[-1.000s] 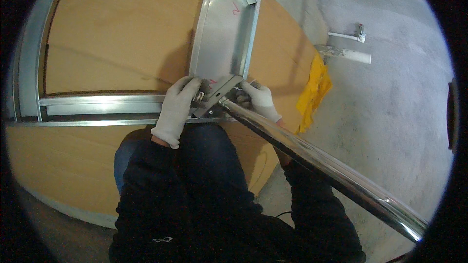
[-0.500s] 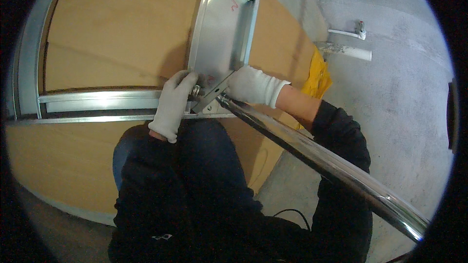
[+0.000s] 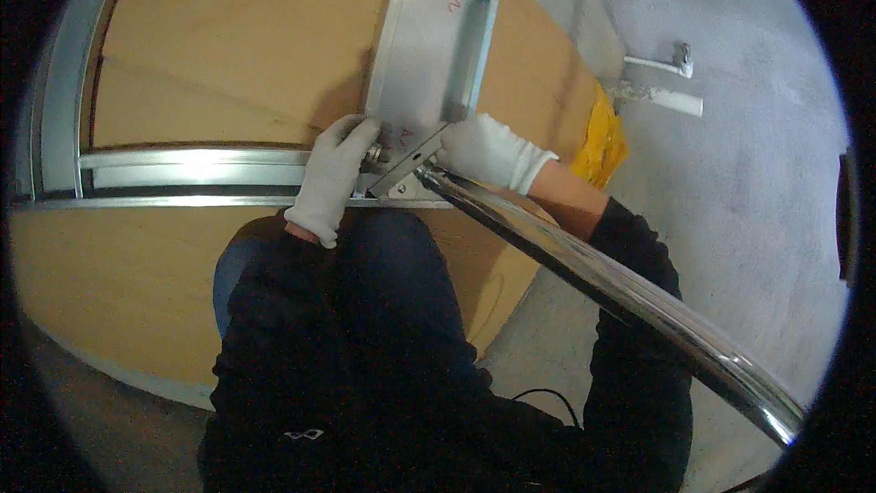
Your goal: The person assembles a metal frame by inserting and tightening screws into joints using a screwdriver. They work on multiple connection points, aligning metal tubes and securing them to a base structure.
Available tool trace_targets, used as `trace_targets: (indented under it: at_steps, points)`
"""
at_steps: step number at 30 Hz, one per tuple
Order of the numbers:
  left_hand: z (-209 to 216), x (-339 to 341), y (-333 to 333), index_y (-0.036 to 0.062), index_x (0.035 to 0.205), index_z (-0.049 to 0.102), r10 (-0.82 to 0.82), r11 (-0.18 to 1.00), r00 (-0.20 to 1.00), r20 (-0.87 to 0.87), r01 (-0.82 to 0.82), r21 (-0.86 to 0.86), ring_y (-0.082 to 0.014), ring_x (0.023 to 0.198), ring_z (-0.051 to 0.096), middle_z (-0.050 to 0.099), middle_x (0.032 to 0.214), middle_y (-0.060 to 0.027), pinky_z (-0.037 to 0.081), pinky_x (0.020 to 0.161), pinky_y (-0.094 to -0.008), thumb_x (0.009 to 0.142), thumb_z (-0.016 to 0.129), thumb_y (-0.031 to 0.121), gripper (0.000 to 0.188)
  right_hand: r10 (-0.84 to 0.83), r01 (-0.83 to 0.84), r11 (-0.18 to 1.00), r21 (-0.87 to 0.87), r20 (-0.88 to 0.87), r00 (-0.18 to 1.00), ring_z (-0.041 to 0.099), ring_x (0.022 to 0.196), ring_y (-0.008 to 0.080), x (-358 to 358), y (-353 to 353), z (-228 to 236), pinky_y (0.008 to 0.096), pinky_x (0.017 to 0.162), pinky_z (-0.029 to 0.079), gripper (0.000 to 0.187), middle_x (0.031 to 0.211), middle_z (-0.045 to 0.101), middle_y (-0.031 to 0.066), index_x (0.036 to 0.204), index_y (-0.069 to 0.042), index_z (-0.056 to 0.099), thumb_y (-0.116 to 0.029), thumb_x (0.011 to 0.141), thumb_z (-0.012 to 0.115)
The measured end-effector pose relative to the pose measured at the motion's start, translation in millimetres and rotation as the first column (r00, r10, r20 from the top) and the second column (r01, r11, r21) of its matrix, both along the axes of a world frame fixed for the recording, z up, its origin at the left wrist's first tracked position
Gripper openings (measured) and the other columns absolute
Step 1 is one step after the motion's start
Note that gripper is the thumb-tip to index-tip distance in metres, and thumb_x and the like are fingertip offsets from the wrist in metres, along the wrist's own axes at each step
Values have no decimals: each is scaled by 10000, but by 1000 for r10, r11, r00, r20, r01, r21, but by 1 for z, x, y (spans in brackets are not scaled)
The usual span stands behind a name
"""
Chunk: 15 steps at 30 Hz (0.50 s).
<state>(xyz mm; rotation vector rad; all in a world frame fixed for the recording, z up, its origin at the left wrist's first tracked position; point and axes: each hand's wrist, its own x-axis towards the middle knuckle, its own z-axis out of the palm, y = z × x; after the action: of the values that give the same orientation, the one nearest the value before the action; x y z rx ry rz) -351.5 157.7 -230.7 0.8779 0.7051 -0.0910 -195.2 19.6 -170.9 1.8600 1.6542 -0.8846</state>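
Note:
A silver metal frame point(image 3: 196, 167) lies on cardboard, its wide channel point(image 3: 415, 55) running up from the corner by my knees. Across that corner sits a slanted metal bracket point(image 3: 411, 162) with holes, and a long chrome tube point(image 3: 584, 274) runs from it to the lower right. My gloved left hand point(image 3: 330, 181) is closed at the corner's inner side, its fingertips at a small shiny metal fitting point(image 3: 373, 154). At the bracket's upper end my gloved right hand point(image 3: 488, 153) is closed; its fingertips are hidden behind the knuckles and the bracket.
Cardboard point(image 3: 246, 46) spreads under and inside the frame. To the right, yellow plastic point(image 3: 599, 139) lies at the cardboard's edge, near a white pipe stub point(image 3: 675, 102) and a small tap point(image 3: 683, 61) by the grey wall. The chrome tube passes over my right forearm.
The view has shifted slightly, so the frame sits a little higher and further right. Both hands stay at the same corner, with little visible change in their grip.

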Motion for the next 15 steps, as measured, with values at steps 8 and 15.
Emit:
trace_targets:
  at_steps: [8,15]
  points:
    - [1,-2,1,-38,1035,590,7,991,999,54,-14,130,-150,848,561,618,934,-92,453,747,-274,880,517,301,380,22,7,978,208,-136,991,620,631,347,-1,29,15,407,596,510,251,758,615,197,833,14,577,-236,820,559]
    - [18,-1,7,-50,1066,571,37,993,998,53,-31,-117,-144,866,557,613,960,-89,432,797,-267,886,525,312,407,-889,966,217,139,-381,254,603,629,142,5,-51,-4,300,568,480,190,715,626,93,879,-1,615,-184,827,618]
